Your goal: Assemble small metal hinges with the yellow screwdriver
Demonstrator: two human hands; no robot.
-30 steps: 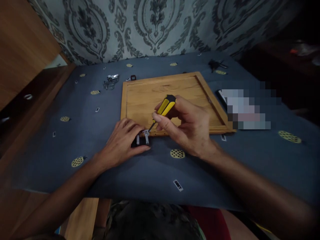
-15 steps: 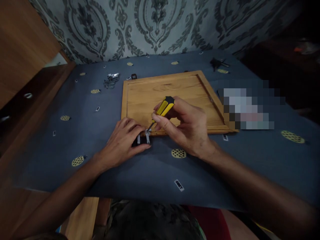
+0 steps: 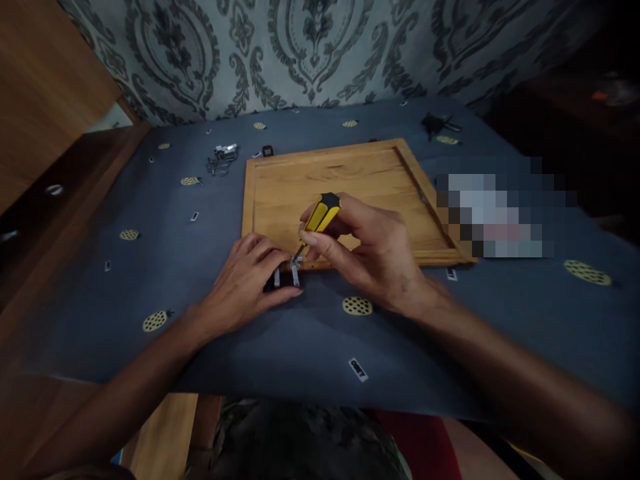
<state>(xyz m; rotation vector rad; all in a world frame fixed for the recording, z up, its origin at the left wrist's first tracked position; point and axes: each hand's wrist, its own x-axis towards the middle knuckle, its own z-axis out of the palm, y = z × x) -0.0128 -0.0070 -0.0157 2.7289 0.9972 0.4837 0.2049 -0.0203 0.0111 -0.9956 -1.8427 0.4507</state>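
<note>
Presently, one yellow-and-black screwdriver is pinched by the right hand, one black-and-silver fitting clasped by the left hand, at one rectangular wooden panel, near edge.

Vs. 1 s ago: R hand shifted slightly L across wooden board; thumb & index tips moved L w/ it. Screwdriver swung same dir.: now steeper, butt end leaning less to R. Handle also appears turned, dark band betw. yellow faces now more to front. Mvmt. progressive over both intervals, small each time. Camera view: minor drift; far edge of board now a little higher in frame. Pixelated patch R of board: blocks rearranged, pos. slightly altered; dark edge of item underneath, partly vis. 1 s ago, now covered, item not ID'd.
</note>
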